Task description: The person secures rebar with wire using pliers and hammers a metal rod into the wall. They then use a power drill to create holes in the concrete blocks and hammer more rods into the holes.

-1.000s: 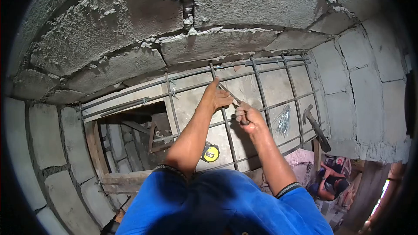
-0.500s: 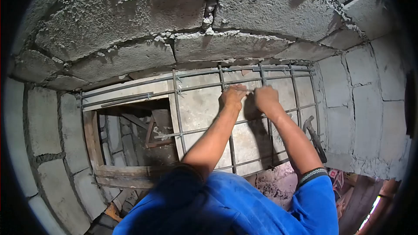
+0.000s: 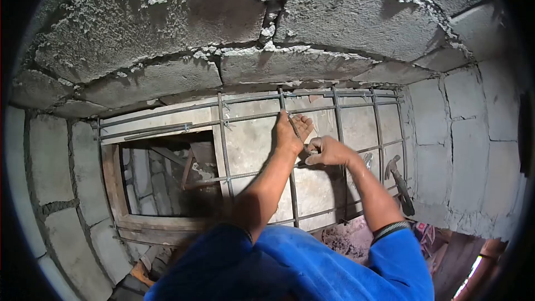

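My left hand (image 3: 292,134) is at a rebar crossing in the upper middle of the grid, palm turned up and fingers stretched out. Lower and to its right, my right hand (image 3: 330,151) has its fingers closed around a thin dark metal tool (image 3: 296,130). The tool's shaft slants up across my left palm toward the crossing. Its exact kind is hard to make out, and my right fingers hide its lower end. Around both hands runs the rebar grid (image 3: 336,118), tied with wire at some crossings, in front of pale boards (image 3: 251,145).
At the grid's right side is a hammer (image 3: 399,185), head up. A wood-framed opening (image 3: 117,181) lies to the left. Grey block walls (image 3: 58,159) stand on both sides, with rough blocks (image 3: 345,14) overhead in view. Pinkish rubble (image 3: 351,241) lies below the grid.
My right hand has moved down and left, and the tool now slants instead of lying level. My left hand has shifted slightly down and its fingers have opened out.
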The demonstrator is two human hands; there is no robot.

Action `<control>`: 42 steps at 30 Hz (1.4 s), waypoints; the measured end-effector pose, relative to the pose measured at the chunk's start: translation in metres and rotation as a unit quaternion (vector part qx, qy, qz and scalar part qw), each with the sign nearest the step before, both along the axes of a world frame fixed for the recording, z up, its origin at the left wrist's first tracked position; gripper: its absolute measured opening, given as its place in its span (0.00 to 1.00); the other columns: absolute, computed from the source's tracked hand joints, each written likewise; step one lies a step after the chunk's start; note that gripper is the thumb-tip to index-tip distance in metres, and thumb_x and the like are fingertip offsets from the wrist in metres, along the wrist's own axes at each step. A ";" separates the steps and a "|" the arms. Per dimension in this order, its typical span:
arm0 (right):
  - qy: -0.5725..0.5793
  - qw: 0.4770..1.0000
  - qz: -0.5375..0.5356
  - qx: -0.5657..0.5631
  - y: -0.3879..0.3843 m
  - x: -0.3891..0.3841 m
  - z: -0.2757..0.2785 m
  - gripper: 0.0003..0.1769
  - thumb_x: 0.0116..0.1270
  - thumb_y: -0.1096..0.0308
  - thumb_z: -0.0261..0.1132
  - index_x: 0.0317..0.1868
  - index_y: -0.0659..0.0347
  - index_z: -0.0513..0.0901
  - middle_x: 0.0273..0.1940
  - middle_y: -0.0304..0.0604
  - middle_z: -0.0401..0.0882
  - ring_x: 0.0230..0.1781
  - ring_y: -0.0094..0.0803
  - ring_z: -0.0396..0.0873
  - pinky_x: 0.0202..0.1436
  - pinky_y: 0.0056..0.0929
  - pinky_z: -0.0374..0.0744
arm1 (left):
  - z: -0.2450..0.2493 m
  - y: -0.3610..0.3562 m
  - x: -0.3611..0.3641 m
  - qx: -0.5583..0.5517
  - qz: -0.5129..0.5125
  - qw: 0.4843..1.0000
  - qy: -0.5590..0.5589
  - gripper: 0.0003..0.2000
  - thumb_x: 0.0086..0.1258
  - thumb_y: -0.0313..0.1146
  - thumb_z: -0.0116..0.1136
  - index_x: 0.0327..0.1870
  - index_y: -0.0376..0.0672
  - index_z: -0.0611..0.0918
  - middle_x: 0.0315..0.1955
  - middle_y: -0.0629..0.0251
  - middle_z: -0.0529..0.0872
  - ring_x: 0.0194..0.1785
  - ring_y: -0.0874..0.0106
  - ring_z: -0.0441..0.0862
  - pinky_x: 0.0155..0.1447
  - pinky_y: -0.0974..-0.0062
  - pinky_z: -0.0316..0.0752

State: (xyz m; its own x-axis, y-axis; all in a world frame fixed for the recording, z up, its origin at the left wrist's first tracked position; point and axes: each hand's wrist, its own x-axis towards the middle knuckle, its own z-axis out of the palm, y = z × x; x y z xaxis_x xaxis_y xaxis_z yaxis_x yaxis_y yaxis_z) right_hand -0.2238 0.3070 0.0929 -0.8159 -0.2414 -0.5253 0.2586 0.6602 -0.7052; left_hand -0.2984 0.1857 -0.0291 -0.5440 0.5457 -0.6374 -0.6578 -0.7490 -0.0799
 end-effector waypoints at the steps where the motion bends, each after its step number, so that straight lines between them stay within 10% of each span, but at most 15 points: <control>1: 0.049 0.998 -0.024 0.016 -0.011 0.009 -0.001 0.18 0.57 0.57 0.75 0.34 0.65 0.83 0.25 0.51 0.80 0.27 0.39 0.81 0.38 0.39 0.80 | 0.003 -0.008 0.001 0.033 -0.010 0.999 0.003 0.31 0.75 0.65 0.49 0.42 0.38 0.78 0.39 0.58 0.82 0.47 0.58 0.82 0.58 0.55 0.78; 7: 0.305 0.912 0.092 0.257 0.001 -0.034 0.061 0.14 0.69 0.56 0.66 0.34 0.58 0.83 0.29 0.53 0.83 0.30 0.57 0.82 0.33 0.52 0.79 | -0.024 -0.011 0.004 0.193 0.021 0.981 0.023 0.43 0.71 0.71 0.50 0.58 0.28 0.72 0.52 0.49 0.80 0.58 0.53 0.78 0.69 0.54 0.70; 8: 0.333 0.889 0.069 0.307 0.015 -0.049 0.056 0.16 0.71 0.55 0.65 0.32 0.58 0.82 0.29 0.52 0.83 0.31 0.57 0.82 0.33 0.51 0.79 | 0.024 -0.014 0.000 0.018 -0.006 0.999 -0.046 0.45 0.72 0.68 0.51 0.66 0.25 0.68 0.60 0.47 0.77 0.65 0.54 0.73 0.74 0.55 0.64; 13: 0.379 0.844 -0.049 0.375 0.075 -0.077 -0.006 0.14 0.73 0.56 0.62 0.35 0.58 0.83 0.24 0.51 0.82 0.25 0.49 0.83 0.28 0.47 0.78 | 0.025 -0.036 -0.017 0.019 -0.024 0.999 -0.039 0.45 0.73 0.63 0.53 0.69 0.23 0.64 0.61 0.47 0.77 0.65 0.54 0.74 0.73 0.55 0.66; 15: -0.147 0.947 -0.257 0.123 0.100 -0.069 -0.031 0.16 0.76 0.59 0.57 0.34 0.58 0.83 0.20 0.41 0.80 0.15 0.35 0.78 0.17 0.38 0.73 | 0.027 -0.045 -0.027 0.042 -0.018 0.998 -0.036 0.47 0.73 0.62 0.54 0.71 0.20 0.59 0.70 0.43 0.67 0.72 0.52 0.68 0.78 0.55 0.60; 16: -0.213 0.926 -0.305 0.061 0.088 -0.052 -0.027 0.18 0.78 0.59 0.53 0.32 0.56 0.82 0.20 0.31 0.77 0.14 0.20 0.72 0.13 0.25 0.66 | 0.026 -0.045 -0.033 0.043 -0.018 0.998 -0.034 0.47 0.73 0.62 0.54 0.71 0.20 0.59 0.70 0.43 0.67 0.72 0.52 0.68 0.78 0.55 0.60; 20: -0.345 0.823 -0.429 -0.141 0.050 0.013 -0.073 0.22 0.83 0.46 0.49 0.39 0.53 0.79 0.20 0.26 0.70 0.12 0.15 0.60 0.11 0.20 0.56 | 0.014 -0.063 -0.050 -0.004 -0.171 0.983 0.072 0.38 0.71 0.53 0.64 0.63 0.22 0.70 0.55 0.45 0.82 0.58 0.51 0.82 0.66 0.55 0.74; 23: -0.295 0.861 -0.400 -0.110 0.052 0.019 -0.071 0.23 0.81 0.46 0.52 0.42 0.58 0.81 0.20 0.38 0.74 0.16 0.28 0.73 0.15 0.30 0.69 | 0.039 -0.082 -0.045 -0.215 -0.294 0.878 0.311 0.17 0.73 0.37 0.65 0.52 0.32 0.83 0.41 0.58 0.88 0.40 0.65 0.88 0.44 0.70 0.84; 24: -0.124 0.945 -0.290 0.088 0.048 0.021 -0.062 0.21 0.78 0.49 0.57 0.45 0.60 0.81 0.24 0.46 0.78 0.24 0.39 0.78 0.24 0.38 0.76 | 0.029 -0.084 -0.039 -0.214 -0.294 0.878 0.310 0.17 0.73 0.37 0.65 0.52 0.32 0.83 0.41 0.58 0.88 0.40 0.65 0.88 0.44 0.70 0.84; 25: 0.059 0.945 -0.155 0.281 0.043 0.020 -0.048 0.20 0.76 0.52 0.61 0.47 0.62 0.82 0.27 0.54 0.81 0.32 0.49 0.84 0.33 0.46 0.83 | 0.013 -0.084 -0.032 -0.366 -0.255 0.793 0.415 0.16 0.71 0.34 0.67 0.53 0.33 0.83 0.41 0.58 0.88 0.40 0.65 0.88 0.44 0.69 0.83; 30: 0.248 0.877 -0.097 0.400 0.030 0.003 0.021 0.11 0.61 0.63 0.68 0.37 0.64 0.87 0.33 0.62 0.84 0.39 0.56 0.85 0.45 0.52 0.83 | 0.020 -0.084 -0.001 -0.665 -0.117 0.444 0.589 0.23 0.63 0.27 0.69 0.60 0.35 0.80 0.52 0.49 0.84 0.58 0.53 0.81 0.64 0.60 0.74; 33: 0.190 0.880 0.120 0.419 0.027 -0.028 0.058 0.06 0.54 0.72 0.69 0.28 0.67 0.87 0.30 0.61 0.85 0.34 0.56 0.86 0.42 0.50 0.83 | 0.043 -0.075 0.011 -0.641 -0.144 0.453 0.603 0.27 0.62 0.25 0.68 0.64 0.33 0.76 0.61 0.45 0.78 0.66 0.47 0.73 0.71 0.57 0.68; 42: -0.081 0.973 0.012 0.214 0.073 -0.031 0.021 0.20 0.59 0.48 0.76 0.35 0.59 0.91 0.30 0.49 0.88 0.33 0.38 0.86 0.39 0.42 0.80 | 0.053 -0.036 0.010 -0.579 -0.207 0.379 0.691 0.38 0.65 0.29 0.65 0.75 0.28 0.61 0.70 0.37 0.70 0.76 0.44 0.63 0.81 0.55 0.54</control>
